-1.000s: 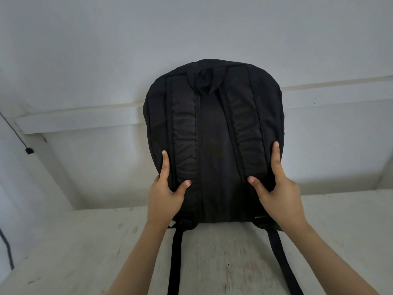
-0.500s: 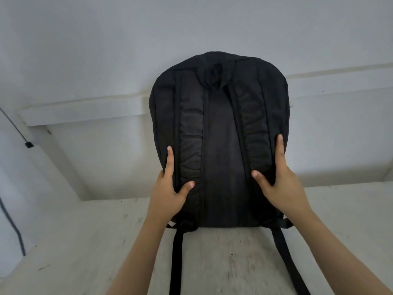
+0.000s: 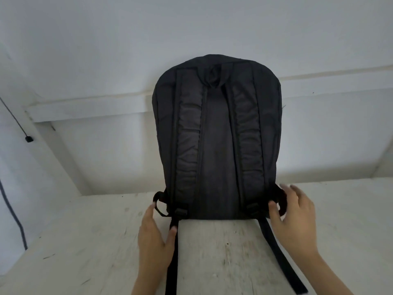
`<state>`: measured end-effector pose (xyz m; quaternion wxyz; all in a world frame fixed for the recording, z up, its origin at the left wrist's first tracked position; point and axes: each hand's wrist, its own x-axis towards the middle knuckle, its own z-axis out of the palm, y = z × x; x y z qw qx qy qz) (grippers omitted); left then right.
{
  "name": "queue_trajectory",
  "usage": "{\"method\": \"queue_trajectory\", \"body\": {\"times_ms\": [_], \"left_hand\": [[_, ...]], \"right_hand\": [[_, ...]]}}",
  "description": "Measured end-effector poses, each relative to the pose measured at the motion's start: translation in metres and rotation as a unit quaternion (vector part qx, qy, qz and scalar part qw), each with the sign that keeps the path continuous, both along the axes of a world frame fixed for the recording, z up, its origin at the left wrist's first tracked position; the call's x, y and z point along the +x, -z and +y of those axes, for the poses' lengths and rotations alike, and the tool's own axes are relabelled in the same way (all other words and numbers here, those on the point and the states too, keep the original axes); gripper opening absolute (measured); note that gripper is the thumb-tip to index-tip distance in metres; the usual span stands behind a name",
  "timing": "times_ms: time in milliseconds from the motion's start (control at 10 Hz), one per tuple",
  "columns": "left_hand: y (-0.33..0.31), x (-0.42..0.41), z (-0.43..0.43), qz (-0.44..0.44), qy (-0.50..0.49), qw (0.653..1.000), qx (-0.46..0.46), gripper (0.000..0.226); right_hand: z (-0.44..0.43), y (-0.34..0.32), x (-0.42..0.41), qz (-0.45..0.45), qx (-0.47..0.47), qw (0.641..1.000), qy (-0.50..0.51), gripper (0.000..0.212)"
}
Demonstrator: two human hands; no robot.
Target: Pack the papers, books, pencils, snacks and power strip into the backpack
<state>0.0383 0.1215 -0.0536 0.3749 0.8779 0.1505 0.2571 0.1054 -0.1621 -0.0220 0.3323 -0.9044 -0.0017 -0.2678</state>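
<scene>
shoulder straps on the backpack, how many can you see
2. The left strap runs down the left side of the backpack, the right strap down the right side. Both are in plain view, and none seems hidden.

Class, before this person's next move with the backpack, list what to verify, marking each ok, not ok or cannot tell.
1. Backpack upright on the table: ok.
2. Zip side facing the person: not ok, strap side faces them.
3. Left hand free: ok, open.
4. Right hand free: ok, open, blurred.
5. Items already packed inside: cannot tell.
</scene>
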Motion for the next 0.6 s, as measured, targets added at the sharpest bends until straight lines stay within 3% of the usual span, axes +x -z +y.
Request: {"method": "queue_trajectory", "body": {"times_ms": [100, 200, 300, 400, 500, 600], "left_hand": [[0.023, -0.019, 0.006, 0.084, 0.003, 0.995, 0.050, 0.059], [0.033, -0.027, 0.010, 0.118, 0.009, 0.988, 0.097, 0.042], [0.040, -0.028, 0.010, 0.118, 0.028, 0.988, 0.095, 0.053], [0.036, -0.030, 0.005, 0.125, 0.066, 0.986, 0.086, 0.057], [0.032, -0.034, 0.003, 0.130, 0.087, 0.985, 0.078, 0.074], [0.016, -0.036, 0.006, 0.099, 0.072, 0.992, 0.009, 0.084]], "right_hand": [[-0.005, 0.021, -0.019, -0.002, -0.052, 0.998, 0.036, 0.036], [-0.004, 0.034, -0.036, 0.061, -0.071, 0.995, 0.046, 0.035], [-0.002, 0.038, -0.045, 0.139, -0.099, 0.985, 0.029, 0.019], [0.005, 0.040, -0.049, 0.144, -0.109, 0.983, -0.041, 0.030], [0.009, 0.039, -0.049, 0.130, -0.113, 0.982, -0.078, 0.026], [0.007, 0.028, -0.049, 0.161, -0.071, 0.982, -0.070, 0.012]]}}
